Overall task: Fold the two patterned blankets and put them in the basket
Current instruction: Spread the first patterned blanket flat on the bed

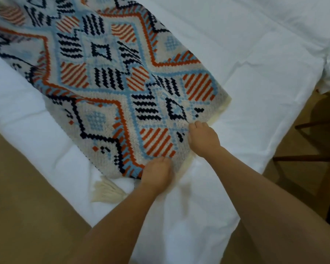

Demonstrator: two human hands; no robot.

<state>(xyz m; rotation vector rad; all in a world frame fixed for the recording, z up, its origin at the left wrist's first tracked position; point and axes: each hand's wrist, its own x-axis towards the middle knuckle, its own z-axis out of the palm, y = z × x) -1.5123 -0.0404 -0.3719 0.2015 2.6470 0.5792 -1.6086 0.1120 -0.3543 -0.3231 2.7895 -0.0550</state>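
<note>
Gripping the 5 o'clock edge of the patterned blanket (107,77), the left hand (157,175) and right hand (203,140) curl their fingers tight on it, over the white bed (255,54).

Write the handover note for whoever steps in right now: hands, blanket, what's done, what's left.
Left hand: grips the near short edge of the patterned blanket.
Right hand: grips the same edge, nearer its far corner.
The blanket lies as a long strip on the white bed, with a cream tassel sticking out at the near corner.
Done: it seems already folded lengthwise.
Left: fold it shorter and put it away. The second blanket and the basket are not in view.
</note>
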